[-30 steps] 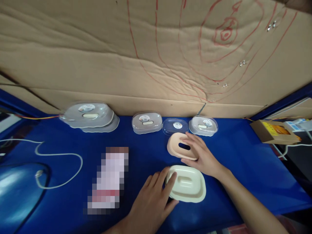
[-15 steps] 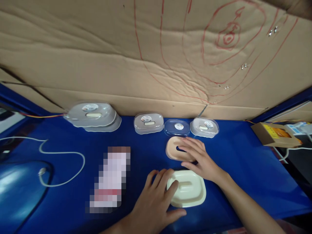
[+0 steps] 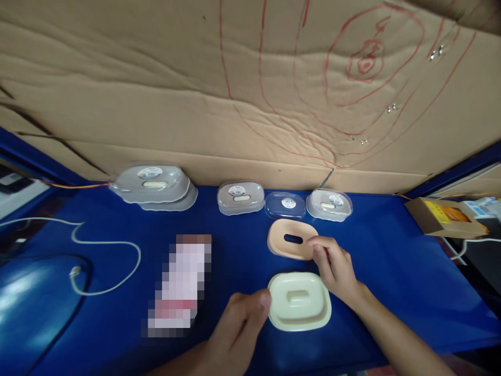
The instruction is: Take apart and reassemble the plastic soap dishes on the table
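The left hand is curled, thumb and fingers pressed together, at the left edge of the green dish. The right hand is closed likewise, its tips over the right edge of the peach dish; whether either pinches a rim, I cannot tell. Both dishes lie on the worktop, below a clear lid between two boxes.

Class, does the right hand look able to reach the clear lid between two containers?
Probably yes: nothing covers the clear lid, and the right hand could likely pass over or around the peach tray in front.
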The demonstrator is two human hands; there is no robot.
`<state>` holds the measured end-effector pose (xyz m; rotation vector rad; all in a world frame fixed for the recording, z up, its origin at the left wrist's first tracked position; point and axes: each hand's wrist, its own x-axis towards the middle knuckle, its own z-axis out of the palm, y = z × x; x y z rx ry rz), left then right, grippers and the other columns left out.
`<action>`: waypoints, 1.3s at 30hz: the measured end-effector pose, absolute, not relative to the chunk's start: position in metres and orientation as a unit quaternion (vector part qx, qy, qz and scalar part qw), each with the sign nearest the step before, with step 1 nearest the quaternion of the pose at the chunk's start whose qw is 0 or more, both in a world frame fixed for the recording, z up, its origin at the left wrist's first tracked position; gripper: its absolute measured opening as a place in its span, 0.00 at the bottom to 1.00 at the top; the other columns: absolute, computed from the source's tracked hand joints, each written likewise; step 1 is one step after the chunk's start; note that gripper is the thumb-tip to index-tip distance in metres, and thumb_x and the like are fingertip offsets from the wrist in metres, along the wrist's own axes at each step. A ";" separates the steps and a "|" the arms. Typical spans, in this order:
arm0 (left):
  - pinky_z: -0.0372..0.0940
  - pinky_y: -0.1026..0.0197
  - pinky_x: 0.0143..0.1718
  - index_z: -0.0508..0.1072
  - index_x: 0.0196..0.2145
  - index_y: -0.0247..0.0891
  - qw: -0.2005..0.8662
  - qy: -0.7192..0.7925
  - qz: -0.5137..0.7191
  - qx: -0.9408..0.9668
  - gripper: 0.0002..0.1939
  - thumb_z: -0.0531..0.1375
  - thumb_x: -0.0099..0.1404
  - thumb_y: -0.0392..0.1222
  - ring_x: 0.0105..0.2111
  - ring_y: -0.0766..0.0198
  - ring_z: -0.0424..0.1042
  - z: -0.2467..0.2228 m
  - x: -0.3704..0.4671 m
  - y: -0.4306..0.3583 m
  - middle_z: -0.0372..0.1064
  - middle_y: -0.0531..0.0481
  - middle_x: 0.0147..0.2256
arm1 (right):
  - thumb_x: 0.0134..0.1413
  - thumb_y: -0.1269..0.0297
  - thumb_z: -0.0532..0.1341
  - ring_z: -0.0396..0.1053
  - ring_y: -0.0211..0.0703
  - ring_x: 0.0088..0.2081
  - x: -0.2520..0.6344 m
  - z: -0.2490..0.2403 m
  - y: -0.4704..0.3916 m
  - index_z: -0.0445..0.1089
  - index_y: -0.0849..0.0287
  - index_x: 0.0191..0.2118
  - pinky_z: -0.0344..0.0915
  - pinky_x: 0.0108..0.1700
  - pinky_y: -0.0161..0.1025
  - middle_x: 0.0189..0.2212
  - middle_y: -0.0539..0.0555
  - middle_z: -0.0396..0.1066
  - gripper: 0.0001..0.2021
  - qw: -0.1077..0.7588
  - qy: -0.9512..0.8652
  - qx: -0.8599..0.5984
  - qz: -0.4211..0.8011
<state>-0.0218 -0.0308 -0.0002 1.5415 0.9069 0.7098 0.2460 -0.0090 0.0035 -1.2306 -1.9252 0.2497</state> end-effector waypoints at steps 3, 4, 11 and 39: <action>0.47 0.56 0.27 0.52 0.20 0.43 0.662 0.422 0.337 0.519 0.31 0.46 0.78 0.61 0.22 0.64 0.47 0.005 -0.020 -0.025 0.44 0.57 0.20 | 0.75 0.67 0.51 0.79 0.42 0.40 0.239 0.013 -0.019 0.67 0.48 0.58 0.74 0.40 0.38 0.41 0.52 0.79 0.14 0.330 -0.820 -0.449 0.128; 0.46 0.56 0.27 0.50 0.21 0.44 0.679 0.422 0.359 0.482 0.30 0.47 0.77 0.62 0.22 0.64 0.46 0.008 -0.019 -0.022 0.42 0.58 0.20 | 0.75 0.62 0.54 0.79 0.46 0.48 0.236 0.016 -0.022 0.68 0.49 0.60 0.74 0.47 0.41 0.47 0.55 0.79 0.14 0.280 -0.849 -0.427 0.139; 0.61 0.58 0.45 0.68 0.31 0.42 0.686 0.466 0.481 0.284 0.12 0.60 0.69 0.49 0.40 0.59 0.62 0.011 -0.006 0.007 0.64 0.52 0.35 | 0.59 0.43 0.69 0.65 0.62 0.66 0.211 0.004 -0.035 0.59 0.53 0.72 0.63 0.66 0.57 0.65 0.64 0.68 0.41 0.071 -0.914 -0.354 0.187; 0.65 0.49 0.63 0.72 0.65 0.30 0.897 0.366 0.250 -0.008 0.33 0.57 0.74 0.59 0.53 0.46 0.80 0.006 0.001 0.003 0.83 0.40 0.49 | 0.72 0.68 0.61 0.74 0.52 0.59 0.245 0.014 -0.011 0.66 0.54 0.67 0.71 0.58 0.51 0.58 0.57 0.77 0.22 0.277 -0.829 -0.484 0.033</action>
